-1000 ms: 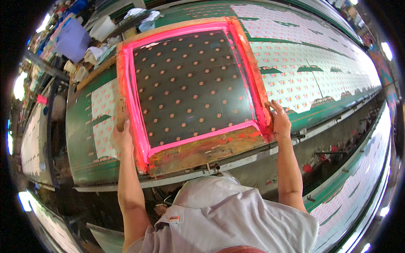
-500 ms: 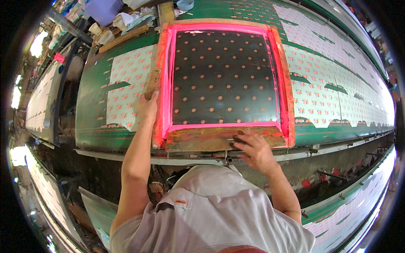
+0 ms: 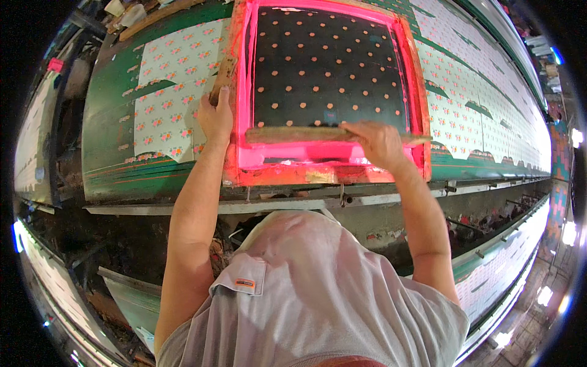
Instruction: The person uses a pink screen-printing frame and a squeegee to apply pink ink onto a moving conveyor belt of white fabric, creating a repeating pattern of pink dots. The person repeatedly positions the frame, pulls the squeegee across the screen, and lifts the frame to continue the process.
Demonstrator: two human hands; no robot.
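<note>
A printing screen (image 3: 330, 73) with a dark mesh dotted in small pale orange spots lies on the long green table. Bright pink ink coats its wooden frame (image 3: 418, 79). My left hand (image 3: 215, 117) is closed on the frame's left side, thumb on top. In my right hand (image 3: 380, 142) is a long wooden squeegee (image 3: 293, 134), gripped by its upper edge right of the middle. It spans the near part of the mesh, its right end over the frame's right side. Pink ink (image 3: 306, 151) shows on the near side of the squeegee.
White sheets printed with small flowers lie left (image 3: 177, 104) and right (image 3: 452, 125) of the screen on the green table (image 3: 104, 122). A metal rail (image 3: 281, 205) runs along the near table edge. Another table with printed sheets (image 3: 507, 263) stands at the lower right.
My right hand, earlier open-fingered over the squeegee board at the near frame edge, now grips it. The squeegee has moved up onto the mesh, uncovering pink ink. My left hand stays on the frame.
</note>
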